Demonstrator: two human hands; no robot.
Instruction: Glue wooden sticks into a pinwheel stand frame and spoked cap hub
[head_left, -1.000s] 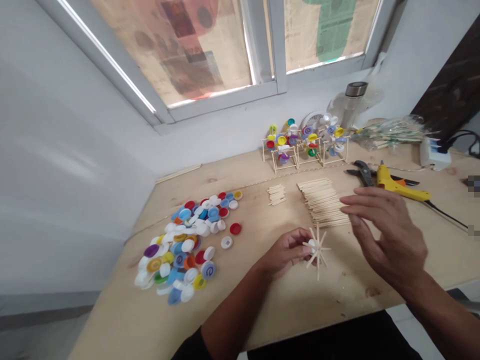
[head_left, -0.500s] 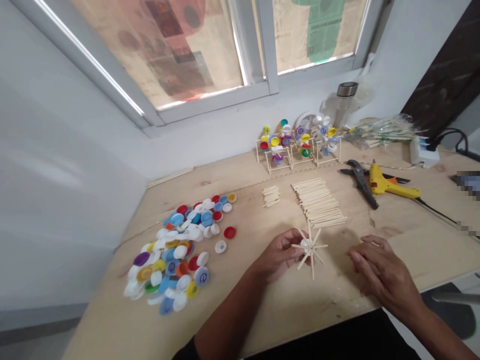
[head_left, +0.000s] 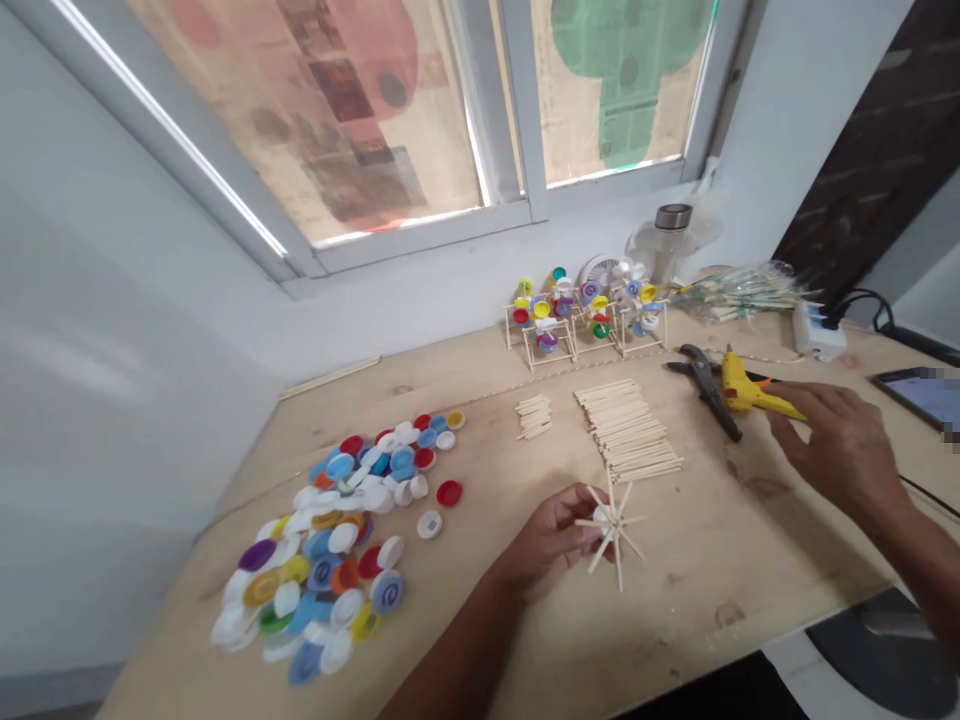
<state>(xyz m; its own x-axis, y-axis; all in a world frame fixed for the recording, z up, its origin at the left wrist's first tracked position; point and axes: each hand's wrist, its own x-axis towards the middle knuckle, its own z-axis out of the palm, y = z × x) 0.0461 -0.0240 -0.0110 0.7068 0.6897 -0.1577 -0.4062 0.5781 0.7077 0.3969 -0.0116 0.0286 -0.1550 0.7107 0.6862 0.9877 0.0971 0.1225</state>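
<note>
My left hand [head_left: 559, 540] pinches a spoked wheel of short wooden sticks [head_left: 613, 530] with a white bottle cap attached at its back. The sticks spread out like a star, facing me. At the right, my right hand [head_left: 840, 450] has its fingers and thumb around the handle of a yellow hot glue gun [head_left: 739, 385], which lies on the table. Part of the handle is hidden under the hand. Black-handled pliers [head_left: 712, 395] lie just left of the gun.
Colourful bottle caps [head_left: 345, 540] are heaped on the left. Rows of cut sticks [head_left: 630, 430] and a smaller stick bundle [head_left: 534, 417] lie mid-table. Behind stand small stick-and-cap wheel models [head_left: 551, 325], a bottle [head_left: 671, 240] and a power strip [head_left: 819, 330]. A phone [head_left: 919, 395] lies far right.
My right hand has moved up and right, from beside the stick wheel to the glue gun's handle. The left hand still holds the wheel. The view has shifted slightly.
</note>
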